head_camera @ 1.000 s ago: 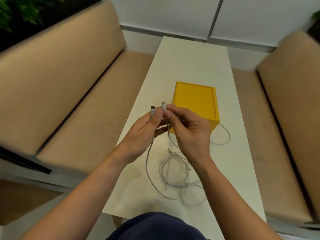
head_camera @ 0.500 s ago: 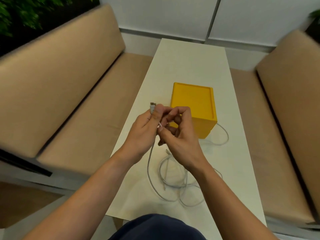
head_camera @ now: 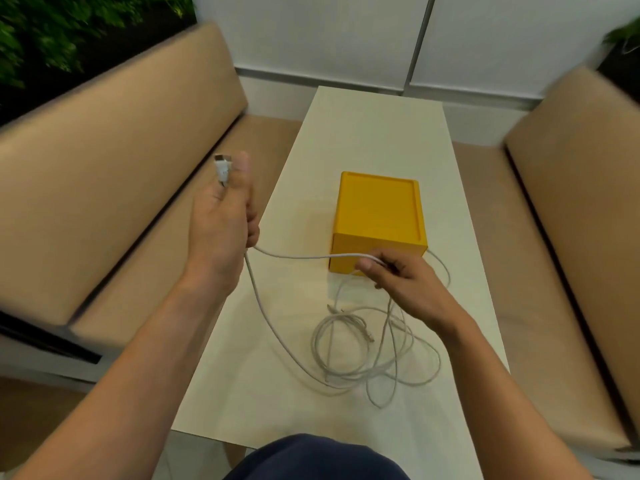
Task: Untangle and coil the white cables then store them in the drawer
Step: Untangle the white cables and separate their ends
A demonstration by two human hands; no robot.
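Beige cushioned seats (head_camera: 104,150) flank a long, pale bench (head_camera: 374,133). White wall panels (head_camera: 329,36) stand behind it, and green foliage (head_camera: 52,29) fills the upper left corner. A yellow box (head_camera: 379,216) stands near the middle of the bench with its recessed top facing up.

Left hand (head_camera: 221,216): raised beside the left edge of the bench, over the seat cushion. Its fingers are curled round one of the white cables (head_camera: 346,358). A white plug (head_camera: 221,168) with a metal tip sticks out above the fist, next to the extended thumb.

Right hand (head_camera: 401,282): held low, just in front of the near face of the yellow box. It pinches the same cable between thumb and fingers. The length between the two hands runs almost straight and is clear of the bench.

A second run drops from the left hand to the bench and joins the tangle. The remaining cable lies in loose, overlapping loops on the bench, on the near side of the box and partly under the right wrist. One loop curves past the right side of the box. Small connector ends show inside the tangle, and it appears to hold more than one cable, though the exact count cannot be told.
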